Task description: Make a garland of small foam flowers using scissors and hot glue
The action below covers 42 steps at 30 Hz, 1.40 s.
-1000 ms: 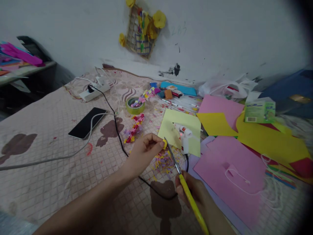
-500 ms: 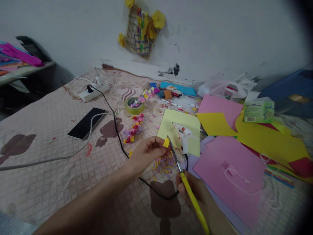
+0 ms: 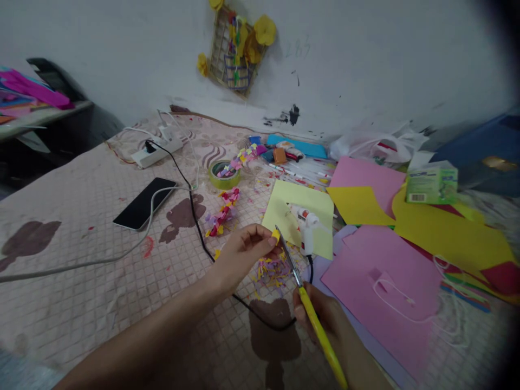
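Yellow paper scrap (image 3: pixel 276 236), centre of frame, pinched between thumb and fingertips of my left hand (image 3: pixel 244 252). My right hand (image 3: pixel 328 313), lower right of centre, curls closed around yellow-handled scissors (image 3: pixel 310 309); blades point up and left, right beside the scrap, contact unclear. Just below the scrap: paper clippings (image 3: pixel 273 273), heaped. Right of centre: white glue gun (image 3: pixel 307 233) on a pale yellow sheet (image 3: pixel 280 200).

A single camera on the person's head looks forward and down across the table (image 3: pixel 85 227), the left hand (image 3: pixel 241 254) and right hand (image 3: pixel 320 311) near at lower centre, the wall (image 3: pixel 365 59) farther off along the top of the frame
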Each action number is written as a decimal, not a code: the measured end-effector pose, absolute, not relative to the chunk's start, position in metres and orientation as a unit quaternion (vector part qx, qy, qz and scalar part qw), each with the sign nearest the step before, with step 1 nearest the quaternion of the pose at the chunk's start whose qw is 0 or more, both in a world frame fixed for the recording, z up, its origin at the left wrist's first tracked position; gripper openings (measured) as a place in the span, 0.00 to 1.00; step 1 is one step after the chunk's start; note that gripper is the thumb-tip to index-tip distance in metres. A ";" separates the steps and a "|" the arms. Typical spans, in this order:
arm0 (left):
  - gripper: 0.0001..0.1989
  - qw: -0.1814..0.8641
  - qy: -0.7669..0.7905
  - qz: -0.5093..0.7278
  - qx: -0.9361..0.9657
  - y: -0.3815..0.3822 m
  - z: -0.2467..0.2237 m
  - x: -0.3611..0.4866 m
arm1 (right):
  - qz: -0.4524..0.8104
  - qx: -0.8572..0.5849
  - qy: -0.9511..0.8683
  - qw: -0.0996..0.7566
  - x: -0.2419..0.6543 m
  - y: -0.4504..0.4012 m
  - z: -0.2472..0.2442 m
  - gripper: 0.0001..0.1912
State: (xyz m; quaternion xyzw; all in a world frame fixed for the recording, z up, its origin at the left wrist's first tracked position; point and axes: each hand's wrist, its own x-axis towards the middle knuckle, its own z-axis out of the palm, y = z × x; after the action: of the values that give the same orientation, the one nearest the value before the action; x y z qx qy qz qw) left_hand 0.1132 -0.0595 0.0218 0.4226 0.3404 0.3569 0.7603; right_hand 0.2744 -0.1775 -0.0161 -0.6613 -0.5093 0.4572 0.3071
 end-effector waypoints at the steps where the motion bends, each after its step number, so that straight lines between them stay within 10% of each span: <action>1: 0.10 0.757 0.343 0.358 0.426 -0.059 0.022 0.113 | 0.460 -0.660 -0.508 0.308 0.275 -0.177 -0.017 0.17; 42: 0.09 0.747 0.346 0.308 0.476 -0.049 0.023 0.107 | 0.461 -0.668 -0.535 0.237 0.280 -0.174 -0.002 0.14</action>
State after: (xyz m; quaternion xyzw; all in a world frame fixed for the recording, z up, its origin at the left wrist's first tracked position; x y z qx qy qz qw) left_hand 0.1069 -0.0494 0.0227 0.4758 0.3462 0.3085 0.7474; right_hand 0.2796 -0.1742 -0.0020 -0.6675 -0.5347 0.4607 0.2372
